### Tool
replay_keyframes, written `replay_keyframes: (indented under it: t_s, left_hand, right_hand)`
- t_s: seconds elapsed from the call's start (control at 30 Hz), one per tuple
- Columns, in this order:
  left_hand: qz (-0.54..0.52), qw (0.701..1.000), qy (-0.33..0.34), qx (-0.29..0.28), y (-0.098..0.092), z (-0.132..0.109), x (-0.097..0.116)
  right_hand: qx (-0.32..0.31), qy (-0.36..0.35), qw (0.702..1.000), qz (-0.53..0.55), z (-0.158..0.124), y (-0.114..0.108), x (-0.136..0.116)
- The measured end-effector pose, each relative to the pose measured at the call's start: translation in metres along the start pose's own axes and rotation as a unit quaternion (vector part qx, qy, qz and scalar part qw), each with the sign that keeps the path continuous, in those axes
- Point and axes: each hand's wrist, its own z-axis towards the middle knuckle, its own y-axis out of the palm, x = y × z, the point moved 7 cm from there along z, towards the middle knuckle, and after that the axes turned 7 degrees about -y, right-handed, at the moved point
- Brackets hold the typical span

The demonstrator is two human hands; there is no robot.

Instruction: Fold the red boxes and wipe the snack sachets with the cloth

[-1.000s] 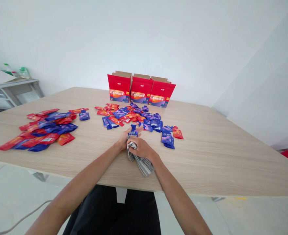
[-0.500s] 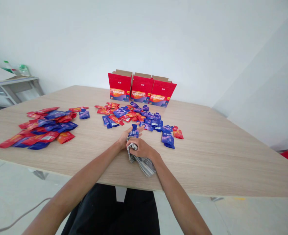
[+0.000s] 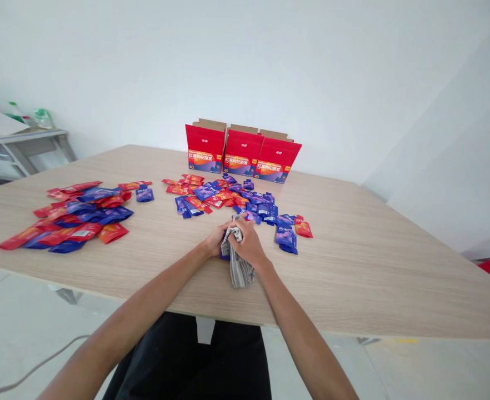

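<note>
My right hand (image 3: 248,241) is closed around a grey-and-white striped cloth (image 3: 241,273) and presses it over a blue pouch (image 3: 224,256). Only a small blue edge of that pouch shows below my left hand (image 3: 215,240), which holds it from the left side. The fingertips of my left hand are mostly hidden behind the cloth. Just beyond both hands lies a loose spread of blue and red pouches (image 3: 206,190). To the right of my right hand are another blue pouch (image 3: 286,239) and a red pouch (image 3: 303,228).
Stacked red and blue pouches (image 3: 82,216) lie on the left of the wooden table (image 3: 365,266). Three red boxes (image 3: 241,150) with raised flaps stand side by side at the back, near the wall. A grey side table (image 3: 28,139) with bottles is at far left.
My right hand has moved the cloth up over the blue pouch, covering most of it. My left fingers, spread under the pouch before, are now largely covered.
</note>
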Motion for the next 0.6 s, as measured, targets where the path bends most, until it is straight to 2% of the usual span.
replay_keyframes:
  t_s: [0.1, 0.2, 0.27, 0.33, 0.43, 0.6]
  left_hand:
    - [-0.050, 0.998, 0.027, 0.008, -0.003, 0.002, 0.010]
    - [-0.076, 0.991, 0.059, 0.094, -0.020, 0.003, 0.021]
    - [-0.079, 0.983, 0.065, 0.153, -0.032, 0.001, 0.024]
    - [-0.087, 0.977, 0.072, 0.181, -0.037, 0.000, 0.027]
    - [-0.106, 0.975, 0.090, 0.173, -0.036, -0.001, 0.031]
    - [-0.118, 0.978, 0.108, 0.132, -0.026, 0.002, 0.037]
  right_hand:
    - [-0.143, -0.027, 0.988, 0.047, -0.006, 0.023, -0.006]
    - [-0.206, -0.046, 0.975, 0.068, -0.011, 0.034, -0.012]
    - [-0.201, -0.059, 0.975, 0.075, -0.010, 0.033, -0.016]
    - [-0.185, -0.071, 0.977, 0.084, -0.008, 0.028, -0.020]
    - [-0.138, -0.083, 0.983, 0.084, -0.004, 0.018, -0.023]
    - [-0.006, -0.094, 0.993, 0.068, 0.000, -0.002, -0.024]
